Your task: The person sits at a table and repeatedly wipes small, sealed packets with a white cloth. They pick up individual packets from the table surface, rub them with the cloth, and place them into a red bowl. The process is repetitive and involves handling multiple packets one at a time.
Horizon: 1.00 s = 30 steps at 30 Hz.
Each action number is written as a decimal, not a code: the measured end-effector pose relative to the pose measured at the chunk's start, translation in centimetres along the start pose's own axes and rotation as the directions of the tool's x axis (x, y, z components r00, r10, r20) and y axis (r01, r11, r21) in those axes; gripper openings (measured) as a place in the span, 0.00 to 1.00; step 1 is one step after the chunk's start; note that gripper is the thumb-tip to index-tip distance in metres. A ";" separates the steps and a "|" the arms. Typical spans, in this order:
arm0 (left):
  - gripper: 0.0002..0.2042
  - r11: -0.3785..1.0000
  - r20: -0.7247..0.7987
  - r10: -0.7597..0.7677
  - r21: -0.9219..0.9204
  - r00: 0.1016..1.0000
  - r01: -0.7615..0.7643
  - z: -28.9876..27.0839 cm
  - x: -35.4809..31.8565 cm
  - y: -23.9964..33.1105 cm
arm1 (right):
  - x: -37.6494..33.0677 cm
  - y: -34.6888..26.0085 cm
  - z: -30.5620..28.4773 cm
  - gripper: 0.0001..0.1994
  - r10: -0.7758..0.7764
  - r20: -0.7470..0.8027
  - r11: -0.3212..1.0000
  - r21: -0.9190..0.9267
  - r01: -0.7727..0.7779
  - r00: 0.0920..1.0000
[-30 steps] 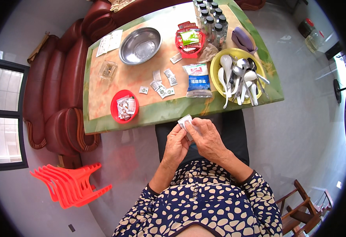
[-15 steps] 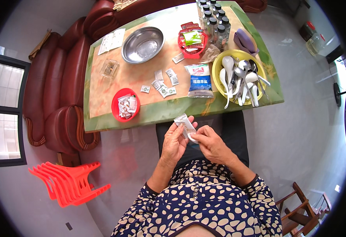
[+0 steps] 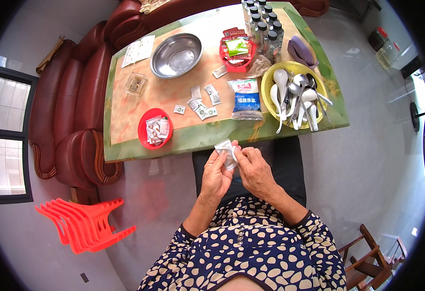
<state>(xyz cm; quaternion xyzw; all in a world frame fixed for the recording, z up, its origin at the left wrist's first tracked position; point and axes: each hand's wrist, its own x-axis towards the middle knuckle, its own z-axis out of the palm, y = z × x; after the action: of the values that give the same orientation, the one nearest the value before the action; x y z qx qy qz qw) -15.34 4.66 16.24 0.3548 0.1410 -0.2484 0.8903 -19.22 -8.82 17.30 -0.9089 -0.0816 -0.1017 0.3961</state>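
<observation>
Just in front of the table's near edge, my two hands meet at a small white sachet (image 3: pixel 228 158) with pale print. My left hand (image 3: pixel 216 177) pinches its left side between thumb and fingers. My right hand (image 3: pixel 258 173) is closed at the sachet's upper right edge, its fingertips bunched together there. What lies under those fingertips is partly hidden. Nearest on the table are a red bowl (image 3: pixel 141 131) of similar sachets, several loose sachets (image 3: pixel 206 112), and a blue and white plastic bag (image 3: pixel 246 101), apparently of salt.
A yellow basin (image 3: pixel 269 77) of spoons stands at the table's right, with black-capped bottles (image 3: pixel 272 46) behind it. Farther back are a steel bowl (image 3: pixel 162 54), a red basket (image 3: pixel 238 68) of packets and a clear plastic box (image 3: pixel 136 85). Red plastic stools (image 3: pixel 86 225) stand at left.
My right hand has moved up from the sachet's lower end to its upper right edge. My left hand keeps its hold, and the sachet sits nearly where it was.
</observation>
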 end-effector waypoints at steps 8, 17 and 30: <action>0.16 0.995 -0.002 -0.085 0.044 0.996 0.085 -0.6 -0.4 0.2 | -0.7 0.6 -3.0 0.15 0.101 0.202 0.904 0.391 -0.175 0.974; 0.23 0.987 0.117 -0.099 0.138 0.988 0.082 0.4 -0.8 0.3 | 0.6 0.4 0.6 0.26 -0.112 -0.085 0.989 -0.110 0.102 0.990; 0.22 0.988 0.104 -0.127 -0.077 0.986 0.135 -0.4 -0.3 0.7 | -2.6 0.2 0.2 0.25 -0.184 0.121 0.977 -0.088 0.196 0.975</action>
<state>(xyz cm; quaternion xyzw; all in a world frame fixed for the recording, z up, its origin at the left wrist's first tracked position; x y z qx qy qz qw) -15.23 5.45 16.51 0.2944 0.1300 -0.3175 0.8920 -21.68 -9.00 16.38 -0.9198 -0.1851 -0.0920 0.3335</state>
